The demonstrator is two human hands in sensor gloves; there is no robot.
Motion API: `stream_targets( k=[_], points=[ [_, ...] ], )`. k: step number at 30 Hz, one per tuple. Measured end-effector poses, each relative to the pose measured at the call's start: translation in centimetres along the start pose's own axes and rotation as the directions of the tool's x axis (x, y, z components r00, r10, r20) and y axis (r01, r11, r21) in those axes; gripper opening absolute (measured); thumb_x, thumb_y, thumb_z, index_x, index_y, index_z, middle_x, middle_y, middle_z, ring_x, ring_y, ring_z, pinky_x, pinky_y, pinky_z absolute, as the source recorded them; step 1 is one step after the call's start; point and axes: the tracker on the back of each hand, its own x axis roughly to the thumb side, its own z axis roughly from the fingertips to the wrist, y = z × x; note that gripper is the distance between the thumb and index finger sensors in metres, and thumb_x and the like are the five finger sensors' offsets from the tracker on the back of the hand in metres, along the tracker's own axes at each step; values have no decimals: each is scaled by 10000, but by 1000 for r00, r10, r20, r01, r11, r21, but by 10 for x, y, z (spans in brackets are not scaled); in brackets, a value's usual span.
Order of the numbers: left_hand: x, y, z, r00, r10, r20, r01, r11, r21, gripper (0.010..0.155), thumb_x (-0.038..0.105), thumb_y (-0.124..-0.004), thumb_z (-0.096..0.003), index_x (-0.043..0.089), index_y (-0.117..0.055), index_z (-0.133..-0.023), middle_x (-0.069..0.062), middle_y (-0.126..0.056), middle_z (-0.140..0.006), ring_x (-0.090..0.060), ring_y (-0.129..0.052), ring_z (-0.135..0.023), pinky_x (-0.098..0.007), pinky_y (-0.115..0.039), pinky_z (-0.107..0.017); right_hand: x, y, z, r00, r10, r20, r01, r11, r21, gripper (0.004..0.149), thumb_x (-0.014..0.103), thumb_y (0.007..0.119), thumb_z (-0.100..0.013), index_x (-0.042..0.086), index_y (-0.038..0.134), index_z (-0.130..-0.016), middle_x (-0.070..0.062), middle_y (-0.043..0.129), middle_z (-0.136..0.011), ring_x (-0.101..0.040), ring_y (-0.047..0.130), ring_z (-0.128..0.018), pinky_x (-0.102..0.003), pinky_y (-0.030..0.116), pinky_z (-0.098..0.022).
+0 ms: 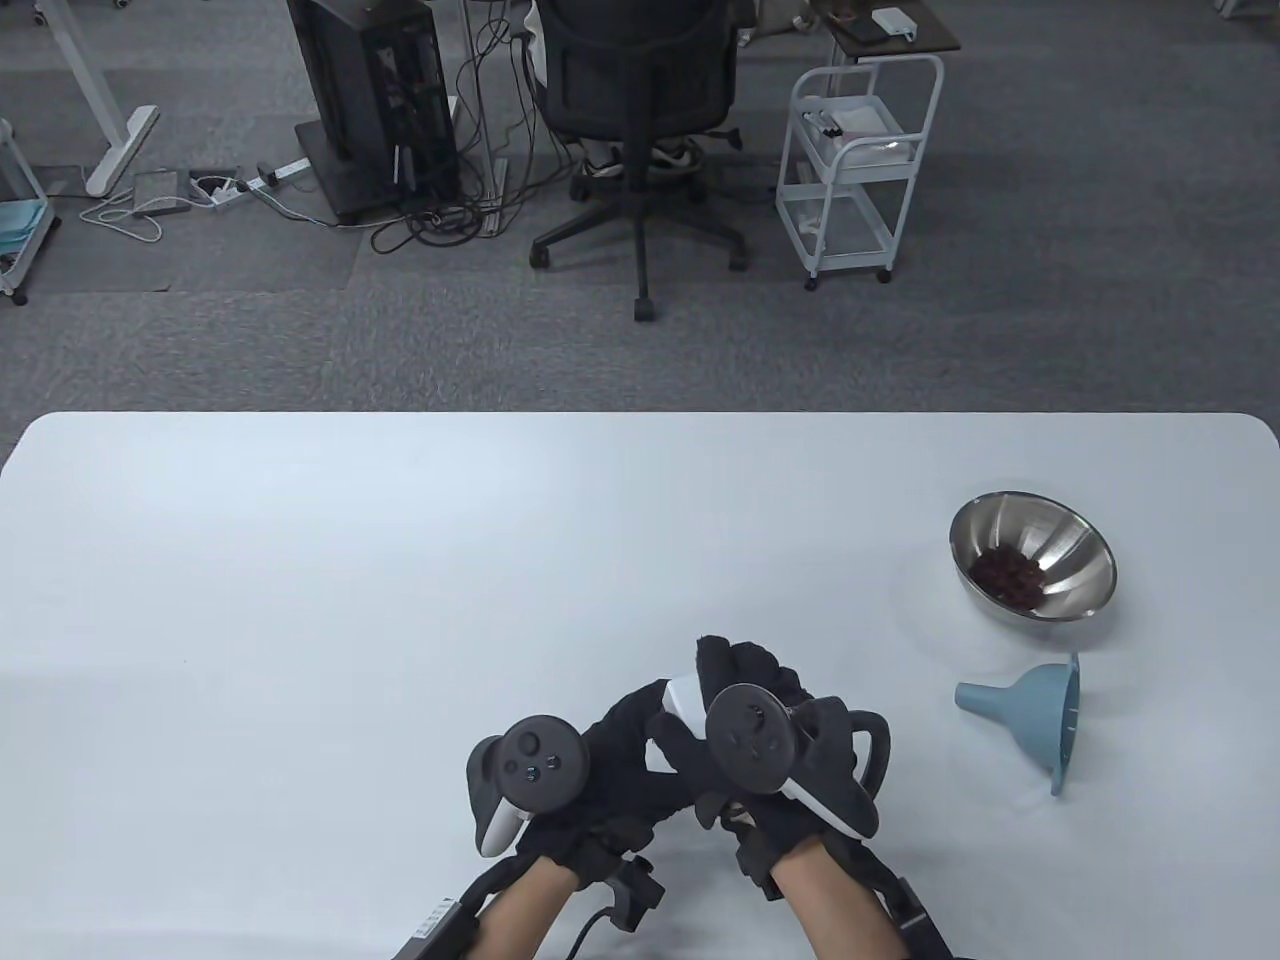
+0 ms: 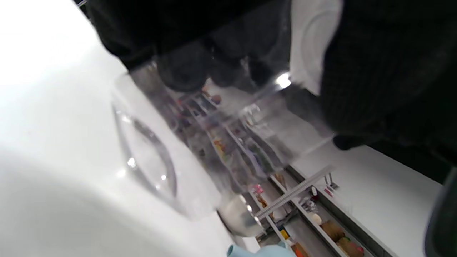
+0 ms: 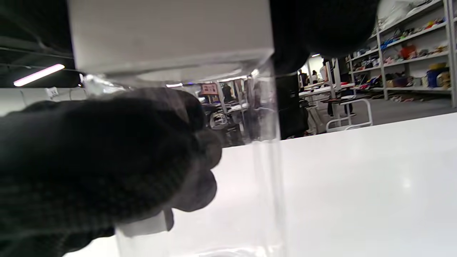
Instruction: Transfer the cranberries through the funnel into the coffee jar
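Observation:
A clear coffee jar (image 3: pixel 250 160) with a white lid (image 1: pixel 682 700) stands on the table near the front edge, mostly hidden by both hands in the table view. My left hand (image 1: pixel 640 735) grips the jar's body; its fingers (image 3: pixel 107 160) wrap the glass. My right hand (image 1: pixel 745 675) holds the lid (image 3: pixel 167 32) from above. A steel bowl (image 1: pixel 1085 545) with dark red cranberries (image 1: pixel 1010 575) sits at the right. A blue funnel (image 1: pixel 1040 715) lies on its side in front of the bowl. In the left wrist view the jar (image 2: pixel 214 142) looks empty.
The white table (image 1: pixel 400 600) runs wide to the left and far side. The bowl (image 2: pixel 239 217) and funnel (image 2: pixel 257 250) show in the left wrist view beyond the jar. Off the table's far edge are an office chair (image 1: pixel 640 100) and a white cart (image 1: pixel 860 160).

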Motion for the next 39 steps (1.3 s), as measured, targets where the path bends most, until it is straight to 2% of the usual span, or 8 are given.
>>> stream_targets(
  k=[4, 6, 9, 13, 20, 26, 35, 39],
  points=[
    [-1, 0, 0, 999, -11, 37, 10, 1000, 5, 850, 640, -973, -342, 211, -673, -1013, -72, -827, -1010, -298, -976, -871, -484, -804, -635, 0, -7, -2, 994, -1, 107, -6, 998, 62, 795, 580, 865, -411, 60, 690, -986, -265, 721, -978, -431, 871, -640, -472, 776, -445],
    [-6, 0, -1, 996, 71, 55, -66, 993, -97, 859, 633, -974, -348, 204, -668, -1026, -82, -822, -1020, -308, -971, -883, -485, -804, -637, -3, -12, -3, 984, -48, 171, 22, 989, 150, 766, 531, 898, -404, 101, 696, -1004, -236, 729, -1021, -449, 861, -725, -496, 769, -504],
    [-6, 0, 2, 996, 52, 76, -40, 988, -151, 868, 616, -971, -355, 222, -630, -1049, -74, -779, -1059, -316, -928, -930, -494, -778, -664, -10, -16, -8, 961, -201, 191, 116, 918, 378, 740, 393, 962, -398, 164, 669, -1037, -154, 647, -1124, -462, 730, -913, -559, 656, -645],
    [-4, -2, 5, 995, 63, 71, -51, 985, -162, 873, 611, -961, -365, 230, -600, -1063, -69, -744, -1082, -318, -895, -957, -496, -758, -680, -10, -20, -13, 951, -250, 180, 128, 852, 507, 730, 287, 978, -397, 211, 652, -1045, -84, 575, -1169, -436, 570, -1021, -586, 533, -713],
    [-6, 0, 10, 998, 60, 15, -59, 995, -87, 881, 628, -919, -398, 221, -547, -1084, -76, -698, -1103, -322, -862, -977, -486, -747, -691, 7, -34, -14, 990, -72, 119, 25, 933, 360, 890, 608, 879, -388, 184, 536, -1092, -189, 462, -1200, -529, 534, -1020, -629, 539, -692],
    [-9, 2, 11, 998, 66, -13, -66, 996, -67, 879, 615, -927, -395, 219, -548, -1082, -81, -693, -1104, -331, -855, -980, -497, -740, -691, 20, -31, -15, 979, 202, -26, -183, 929, 321, 1009, 808, 686, -345, 171, 476, -1098, -237, 611, -1128, -480, 830, -824, -568, 717, -572],
    [-10, 1, 10, 999, 29, -17, -30, 997, -66, 877, 595, -945, -385, 216, -558, -1076, -85, -701, -1098, -340, -858, -975, -505, -740, -689, 27, -17, -27, 961, 277, 5, -257, 884, 392, 906, 748, 770, -376, 157, 612, -1046, -219, 860, -892, -287, 989, -489, -417, 834, -360],
    [-10, 1, 9, 999, 35, -8, -36, 994, -100, 883, 588, -953, -379, 206, -564, -1075, -84, -706, -1094, -339, -859, -976, -508, -741, -688, 28, -15, -29, 982, 181, 51, -183, 859, 479, 779, 574, 876, -417, 225, 600, -1057, -235, 703, -1026, -409, 864, -663, -506, 741, -485]
  ],
)
